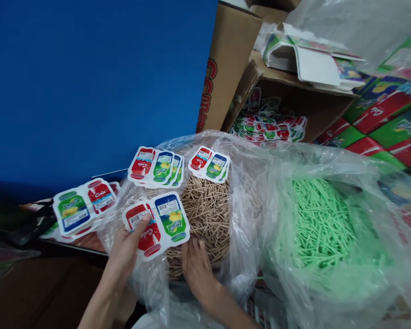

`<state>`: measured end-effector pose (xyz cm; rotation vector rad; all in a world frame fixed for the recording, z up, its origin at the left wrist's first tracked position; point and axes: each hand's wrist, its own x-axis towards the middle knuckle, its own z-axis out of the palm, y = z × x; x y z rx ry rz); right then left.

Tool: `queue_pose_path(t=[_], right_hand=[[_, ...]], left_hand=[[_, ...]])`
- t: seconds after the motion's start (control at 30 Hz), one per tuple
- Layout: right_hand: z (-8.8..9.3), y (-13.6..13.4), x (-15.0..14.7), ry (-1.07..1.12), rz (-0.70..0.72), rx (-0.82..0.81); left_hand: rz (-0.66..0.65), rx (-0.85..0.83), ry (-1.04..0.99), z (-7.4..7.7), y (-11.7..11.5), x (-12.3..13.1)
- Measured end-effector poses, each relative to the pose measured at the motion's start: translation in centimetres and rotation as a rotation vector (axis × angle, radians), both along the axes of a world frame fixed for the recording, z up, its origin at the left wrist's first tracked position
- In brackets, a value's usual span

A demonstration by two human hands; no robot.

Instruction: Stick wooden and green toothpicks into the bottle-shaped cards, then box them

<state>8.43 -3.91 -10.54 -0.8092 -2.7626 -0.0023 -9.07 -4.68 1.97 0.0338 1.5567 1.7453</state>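
Observation:
My left hand [126,249] is closed on a jar-shaped printed card [173,219], thumb on top. The card pairs a red Cola picture with a green and blue Sprite picture. My right hand [197,265] is at the card's lower right edge, over thin brown sticks [208,212] in a clear plastic bag [245,237]. Its fingers are bent and close together; their tips are hidden, so what they grip cannot be made out. Beyond the held card, a fanned card stack [155,167] and a smaller stack [208,164] lie on the bag. More cards [85,208] are piled at the left.
Bright green sticks [322,224] fill another clear bag [284,256] at the right. Behind, an open cardboard box [325,103] contains many cards [267,128]. A blue panel [96,82] rises at the back left. Printed red and green boxes [373,119] are stacked at the far right.

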Motion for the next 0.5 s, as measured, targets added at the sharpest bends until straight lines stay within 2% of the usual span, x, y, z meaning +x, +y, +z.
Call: queue_pose_path(t=[0.1, 0.17, 0.27, 0.33, 0.4, 0.5], right_hand=[[1.9, 1.4, 1.8, -0.041, 0.031, -0.106], [3.7, 2.7, 2.6, -0.068, -0.032, -0.227], [6.4, 5.0, 3.5, -0.073, -0.112, -0.457], [7.6, 6.3, 3.7, 0.038, -0.138, -0.635], [8.1, 7.2, 3.8, 0.171, -0.165, -0.755], [7.7, 7.7, 3.6, 0.243, -0.162, -0.792]], left_hand=[[0.001, 0.011, -0.065, 0.7, -0.2, -0.1], [-0.016, 0.028, -0.125, 1.0, -0.3, -0.2], [-0.052, 0.017, -0.281, 1.0, -0.4, -0.1], [-0.103, -0.004, -0.387, 0.7, -0.1, 0.5], [-0.189, -0.006, -0.433, 0.3, 0.3, 1.5], [-0.287, 0.033, -0.390, -0.5, 1.2, 3.0]])
